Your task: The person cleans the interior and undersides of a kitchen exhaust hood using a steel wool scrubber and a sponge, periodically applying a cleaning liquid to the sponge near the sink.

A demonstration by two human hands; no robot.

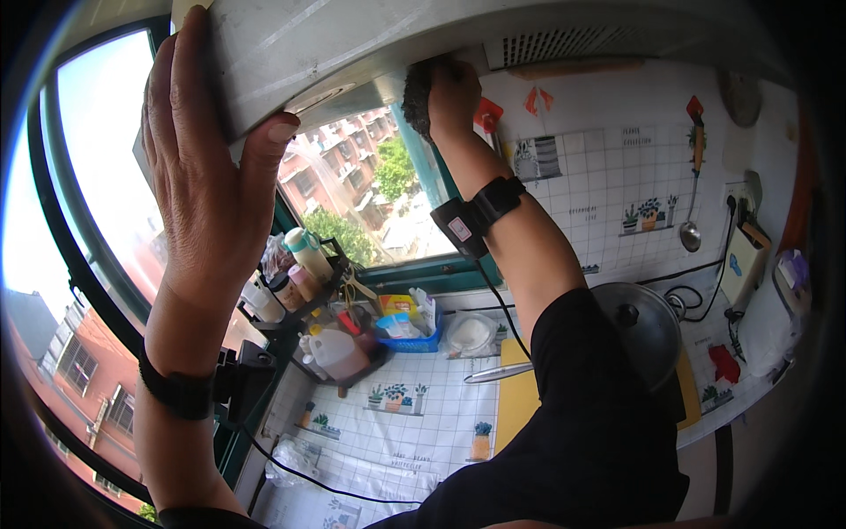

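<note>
A grey range hood (317,46) spans the top of the head view. My left hand (205,139) lies against its left end, fingers extended up the side and thumb near the lower edge. My right hand (454,96) is raised beneath the hood, closed around a dark, rough scouring pad (418,99) that touches or nearly touches the underside. The fingertips of that hand are in shadow and partly hidden. A perforated vent (562,45) shows to the right of it. Both wrists wear black straps with small devices.
Below is a counter with a patterned cover (396,430), a lidded pan (634,330) on a yellow board (515,403), a blue basket (410,342) and a rack of bottles (307,297). A ladle (691,231) hangs on the wall. Windows stand left and behind; cables trail from both wrist devices.
</note>
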